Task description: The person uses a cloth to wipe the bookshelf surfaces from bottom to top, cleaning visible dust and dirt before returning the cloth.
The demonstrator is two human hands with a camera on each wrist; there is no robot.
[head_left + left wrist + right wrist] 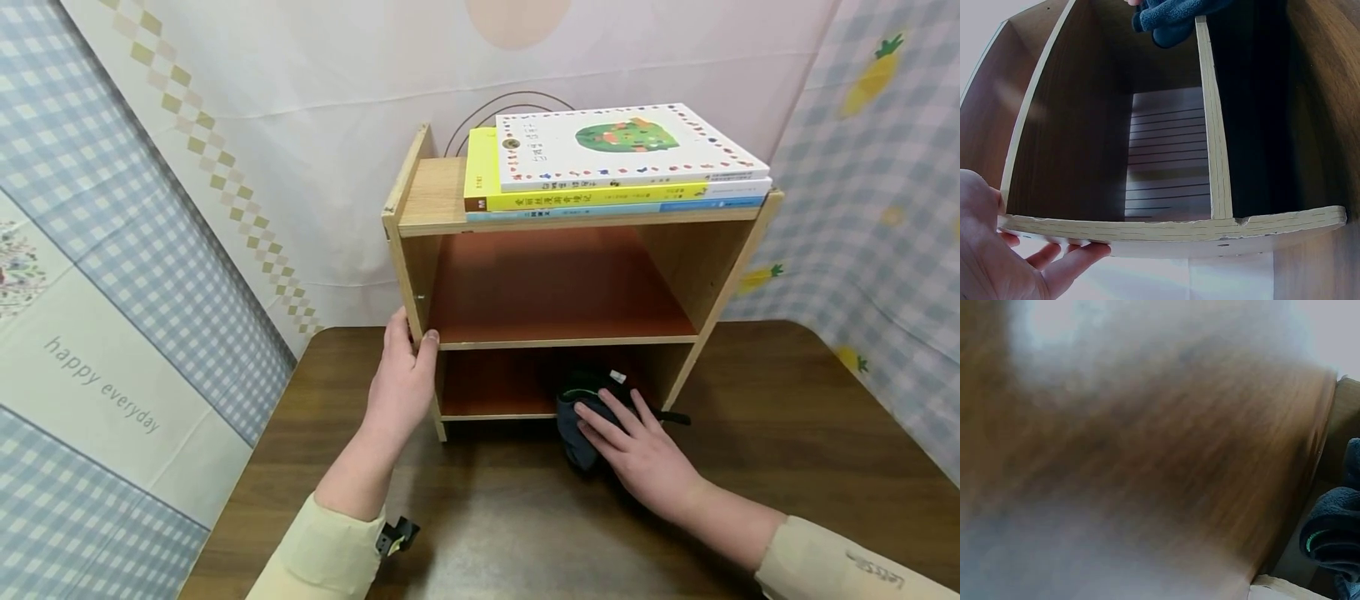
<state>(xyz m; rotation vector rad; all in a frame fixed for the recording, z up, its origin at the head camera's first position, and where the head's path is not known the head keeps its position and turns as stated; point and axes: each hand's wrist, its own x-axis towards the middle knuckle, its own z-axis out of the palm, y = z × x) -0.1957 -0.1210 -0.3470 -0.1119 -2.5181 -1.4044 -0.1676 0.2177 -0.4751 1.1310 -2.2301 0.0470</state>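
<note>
A small wooden shelf (pixel 566 340) stands on the table. My left hand (pixel 405 375) holds its left side panel (pixel 408 271), thumb at the front edge and fingers along the outer face, as the left wrist view also shows. My right hand (pixel 648 458) lies with spread, fairly straight fingers on a dark blue fleece item (pixel 573 442) at the lower compartment's opening. This soft item has a green trim line, a white label and a black strap. In the left wrist view the fleece (pixel 1175 22) overhangs the lower board's edge. The right wrist view shows its folds (pixel 1335 512), without the hand.
Several books (pixel 615 171) are stacked flat on the shelf's top. The brown table (pixel 495 517) extends to both sides of the shelf. A pale curtain (pixel 330 125) hangs behind, with checked cloth (pixel 900 242) at the right.
</note>
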